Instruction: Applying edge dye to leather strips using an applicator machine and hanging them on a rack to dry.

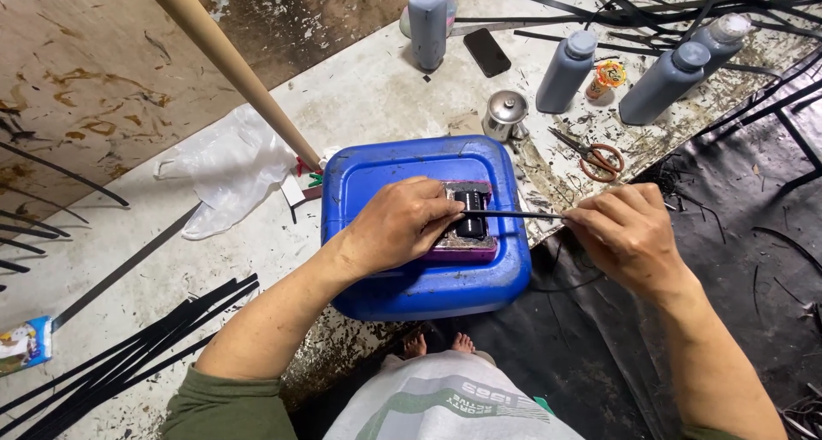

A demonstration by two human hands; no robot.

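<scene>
Blue jerrycan (428,277) carries a small tray (467,245); left hand (398,226) presses it, right hand (629,234) pinches a black strip (514,214). 4 bottles (565,70), scissors (592,153) and tin (505,115) crowd the tabletop (368,89).

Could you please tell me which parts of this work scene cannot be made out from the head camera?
- Head view: the left hand covers much of the dark block on the blue plastic canister, so its left part is hidden.
- The thin black strip ends inside the right hand; the grip is hidden by the fingers.
- The pale wooden pole is cut off by the top edge.
- The small orange item is too small to identify.
</scene>
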